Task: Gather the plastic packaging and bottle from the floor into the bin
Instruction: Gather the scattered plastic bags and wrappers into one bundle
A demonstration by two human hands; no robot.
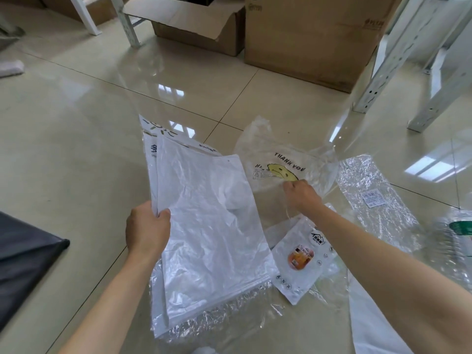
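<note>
Here: sorting plastic packaging on tiled floor.
L hand (147, 227) clamps stack of white bags (209, 223); R hand (301, 194) pinches edge of smiley-face "THANK YOU" bag (283, 164).

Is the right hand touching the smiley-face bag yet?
Touching. The head view shows the right hand with its fingertips pinched on the lower edge of the smiley-face bag, no gap visible.

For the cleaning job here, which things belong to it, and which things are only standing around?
Belong to the job:
- white plastic bags, held by the left hand
- smiley bag, pinched by the right hand
- small printed pouch
- clear wrap with label
- plastic bottle
- black bin bag, probably the bin

Just lying about:
- cardboard boxes
- white metal rack legs
</note>
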